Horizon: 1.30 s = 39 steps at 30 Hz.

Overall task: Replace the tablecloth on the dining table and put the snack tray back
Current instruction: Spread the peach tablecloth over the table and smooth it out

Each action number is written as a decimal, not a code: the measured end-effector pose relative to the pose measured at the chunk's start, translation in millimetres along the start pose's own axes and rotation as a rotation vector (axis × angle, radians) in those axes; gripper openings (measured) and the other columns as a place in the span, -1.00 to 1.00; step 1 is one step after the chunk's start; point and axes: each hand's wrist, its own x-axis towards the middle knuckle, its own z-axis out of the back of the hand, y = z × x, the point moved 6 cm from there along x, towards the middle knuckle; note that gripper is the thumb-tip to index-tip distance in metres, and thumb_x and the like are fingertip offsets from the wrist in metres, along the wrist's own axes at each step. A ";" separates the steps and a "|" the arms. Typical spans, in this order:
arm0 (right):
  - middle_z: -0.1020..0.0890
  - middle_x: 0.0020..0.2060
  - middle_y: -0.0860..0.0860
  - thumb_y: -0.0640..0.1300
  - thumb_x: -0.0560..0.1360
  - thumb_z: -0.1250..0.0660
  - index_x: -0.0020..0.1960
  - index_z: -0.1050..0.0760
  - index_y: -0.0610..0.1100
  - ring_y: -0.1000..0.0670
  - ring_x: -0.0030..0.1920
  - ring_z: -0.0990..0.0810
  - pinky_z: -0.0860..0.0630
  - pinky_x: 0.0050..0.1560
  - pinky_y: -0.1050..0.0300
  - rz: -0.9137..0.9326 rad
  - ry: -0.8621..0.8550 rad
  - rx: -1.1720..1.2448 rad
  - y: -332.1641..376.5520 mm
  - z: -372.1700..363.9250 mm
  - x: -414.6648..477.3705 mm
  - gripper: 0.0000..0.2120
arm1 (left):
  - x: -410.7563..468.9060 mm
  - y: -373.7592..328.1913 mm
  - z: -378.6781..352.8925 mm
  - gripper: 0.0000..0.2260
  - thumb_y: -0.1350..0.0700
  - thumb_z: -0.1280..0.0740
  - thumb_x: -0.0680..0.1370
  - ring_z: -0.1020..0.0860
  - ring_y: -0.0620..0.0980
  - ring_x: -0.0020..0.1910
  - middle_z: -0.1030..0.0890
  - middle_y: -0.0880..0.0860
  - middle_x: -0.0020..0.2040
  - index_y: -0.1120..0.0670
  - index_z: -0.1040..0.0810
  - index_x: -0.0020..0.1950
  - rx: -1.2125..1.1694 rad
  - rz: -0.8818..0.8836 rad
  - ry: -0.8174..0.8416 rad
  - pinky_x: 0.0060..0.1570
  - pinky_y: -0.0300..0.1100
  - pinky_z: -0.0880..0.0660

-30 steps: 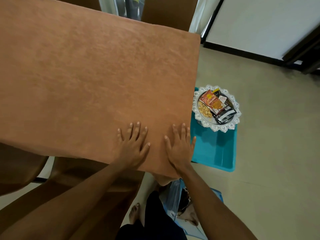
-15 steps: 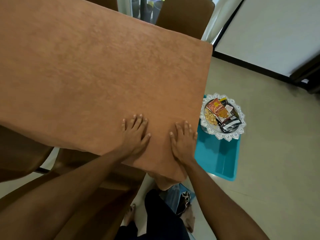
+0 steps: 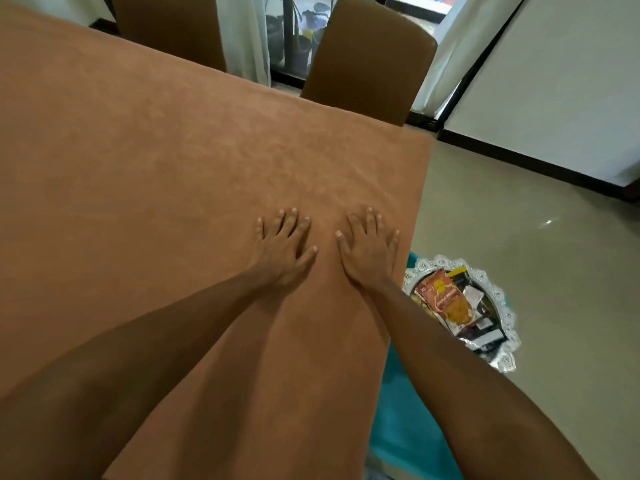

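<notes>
We lay our left hand (image 3: 280, 251) and right hand (image 3: 369, 252) flat, fingers (image 3: 289, 225) straight, on the cloth (image 3: 173, 168) to smooth it; the tray (image 3: 509, 317) sits aside, right of the fingers, likely until the cloth lies flat.

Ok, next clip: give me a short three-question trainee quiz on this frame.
1. True or false: the left hand and the right hand both lie flat, fingers spread, on the brown textured tablecloth.
2. Where is the silver scalloped snack tray? A: on the table. B: on a teal surface beside the table. C: on a chair.
3. Which part of the task is not yet done?
Key: 1 true; 2 B; 3 putting the snack tray back on the table.
</notes>
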 end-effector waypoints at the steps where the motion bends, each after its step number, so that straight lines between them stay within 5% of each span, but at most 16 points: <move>1: -0.09 0.64 -0.04 0.29 0.64 -0.03 0.58 -0.19 0.16 -0.11 0.64 0.02 0.18 0.55 -0.35 -0.005 0.004 0.004 -3.1 4.8 16.4 -0.45 | 16.8 -3.0 3.8 -0.30 -0.37 0.10 0.55 0.09 0.08 0.62 0.02 0.02 0.65 -0.09 -0.06 0.63 -0.001 0.007 -0.007 0.51 0.27 0.22; 13: 0.11 0.66 -0.06 0.41 0.60 0.11 0.65 0.04 0.17 -0.20 0.63 0.19 0.31 0.52 -0.37 -0.017 0.010 -0.038 -67.4 36.2 209.9 -0.32 | 220.6 -50.1 5.5 -0.36 -0.35 0.12 0.59 0.15 0.10 0.62 0.08 0.00 0.66 -0.13 0.03 0.63 0.035 -0.016 -0.031 0.46 0.31 0.31; 19: -0.04 0.65 -0.06 0.40 0.59 0.06 0.64 -0.02 0.17 -0.20 0.63 0.08 0.02 0.51 -0.45 -0.108 -0.030 0.004 -87.3 48.4 252.0 -0.33 | 268.5 -59.7 7.7 -0.32 -0.41 0.16 0.56 0.17 0.11 0.62 0.12 0.00 0.66 -0.17 0.07 0.63 0.105 0.005 -0.040 0.46 0.35 0.28; 25: -0.12 0.63 -0.07 0.38 0.61 0.04 0.64 -0.06 0.14 -0.19 0.63 0.01 -0.06 0.51 -0.35 -0.120 -0.072 -0.014 -83.9 51.1 254.0 -0.33 | 269.5 -58.9 10.6 -0.31 -0.43 0.17 0.55 0.18 0.10 0.62 0.13 -0.01 0.65 -0.17 0.09 0.63 0.120 -0.002 -0.051 0.47 0.35 0.26; 31: 0.04 0.66 -0.08 0.38 0.62 0.05 0.66 0.04 0.10 -0.20 0.64 0.13 0.26 0.50 -0.41 -0.094 -0.014 0.005 -84.1 50.5 238.6 -0.30 | 263.3 -63.4 17.3 -0.30 -0.39 0.05 0.57 0.11 0.07 0.62 0.02 0.01 0.65 -0.09 -0.04 0.63 0.028 -0.043 -0.040 0.48 0.28 0.28; 35: -0.17 0.61 -0.12 0.33 0.63 0.03 0.60 -0.21 -0.01 -0.19 0.62 -0.07 0.12 0.52 -0.40 -0.030 -0.132 -0.001 -56.7 36.7 172.0 -0.34 | 225.9 -63.5 34.9 -0.47 -0.17 -0.15 0.65 -0.10 0.08 0.60 -0.22 0.06 0.61 0.03 -0.30 0.57 -0.118 -0.197 -0.084 0.54 0.20 0.08; 39: -0.24 0.59 -0.13 0.30 0.61 -0.03 0.53 -0.32 0.01 -0.19 0.60 -0.14 0.03 0.53 -0.37 -0.064 -0.152 -0.049 -25.5 16.3 100.9 -0.39 | 134.9 -40.9 28.9 -0.51 -0.13 -0.16 0.64 -0.13 0.06 0.59 -0.23 0.04 0.60 -0.02 -0.34 0.55 -0.048 -0.239 -0.049 0.53 0.18 -0.01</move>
